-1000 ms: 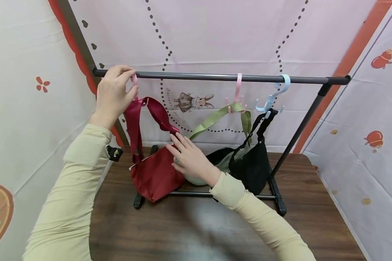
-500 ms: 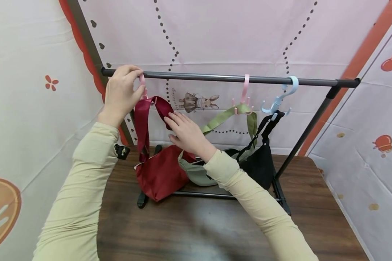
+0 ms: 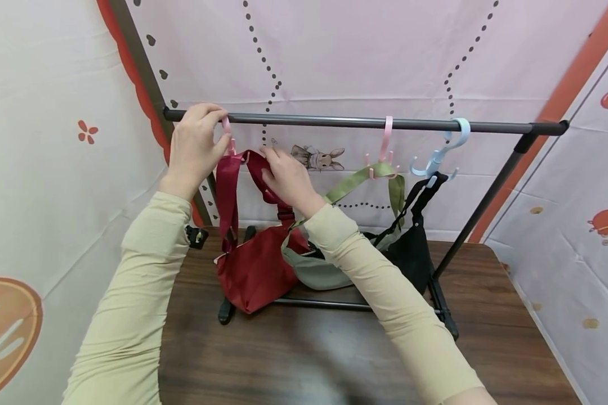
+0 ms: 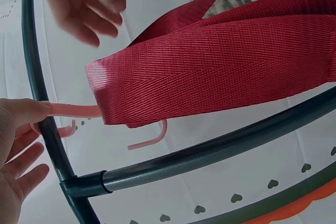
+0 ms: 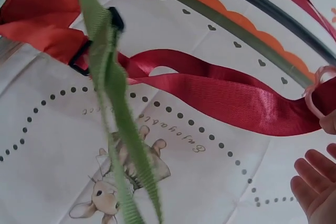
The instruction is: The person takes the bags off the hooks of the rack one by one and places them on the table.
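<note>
From my head feed, I have the left hand (image 3: 195, 149) up at the rail (image 3: 309, 120), thumb and fingers pinching the upper part of a pink hook (image 4: 79, 110) near the rail's left end. My left wrist feed shows its other fingers spread apart beyond the rail.

The red strap (image 3: 228, 191) is looped over that hook, just below my pinching fingertips. From there it runs down to the red bag (image 3: 258, 273), which sits below both hands, low over the tabletop (image 3: 263, 360); I can't tell whether it touches the wood.

My right hand (image 3: 287, 179) is to the right of the hook, fingers relaxed and lightly bent, gripping nothing that I can see. It overlaps the strap's right-hand run in the head feed, but the left wrist feed shows its fingertips just beside the strap; I can't confirm contact.

Right of the red bag, a grey-green bag (image 3: 319, 273) hangs by its green strap (image 3: 352, 183) from a second pink hook (image 3: 387, 138); a black bag (image 3: 410, 253) hangs from a blue hook (image 3: 436, 160).
</note>
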A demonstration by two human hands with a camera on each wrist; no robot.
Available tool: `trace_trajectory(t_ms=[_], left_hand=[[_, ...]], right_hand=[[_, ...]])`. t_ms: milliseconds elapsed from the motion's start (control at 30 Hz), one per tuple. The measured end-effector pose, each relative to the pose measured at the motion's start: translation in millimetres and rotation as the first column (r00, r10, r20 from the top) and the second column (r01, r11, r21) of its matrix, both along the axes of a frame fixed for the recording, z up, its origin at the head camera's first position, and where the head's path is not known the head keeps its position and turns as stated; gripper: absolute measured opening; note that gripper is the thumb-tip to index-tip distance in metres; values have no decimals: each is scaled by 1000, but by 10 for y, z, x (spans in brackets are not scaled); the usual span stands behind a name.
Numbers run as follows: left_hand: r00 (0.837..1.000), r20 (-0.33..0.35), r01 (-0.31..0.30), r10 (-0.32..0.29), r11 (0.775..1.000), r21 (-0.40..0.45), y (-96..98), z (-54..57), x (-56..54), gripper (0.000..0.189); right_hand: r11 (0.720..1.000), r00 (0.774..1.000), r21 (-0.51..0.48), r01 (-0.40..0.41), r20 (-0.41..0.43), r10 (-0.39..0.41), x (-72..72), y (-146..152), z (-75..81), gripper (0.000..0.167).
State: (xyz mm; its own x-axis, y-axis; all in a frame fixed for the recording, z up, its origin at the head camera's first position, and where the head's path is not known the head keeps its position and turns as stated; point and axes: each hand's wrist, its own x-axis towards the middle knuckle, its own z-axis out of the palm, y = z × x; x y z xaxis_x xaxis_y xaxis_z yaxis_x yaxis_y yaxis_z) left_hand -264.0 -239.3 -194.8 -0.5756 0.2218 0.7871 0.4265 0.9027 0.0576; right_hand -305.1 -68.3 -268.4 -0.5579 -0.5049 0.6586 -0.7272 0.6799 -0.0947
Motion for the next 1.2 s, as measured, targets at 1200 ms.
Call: trace_trajectory(t_ms=[1200], left_hand=[[999,-28,24,-23,999,29,3,-31,0,28]], right_hand=[[974,933,-226,-19,346,98,-351,-266,77,18]])
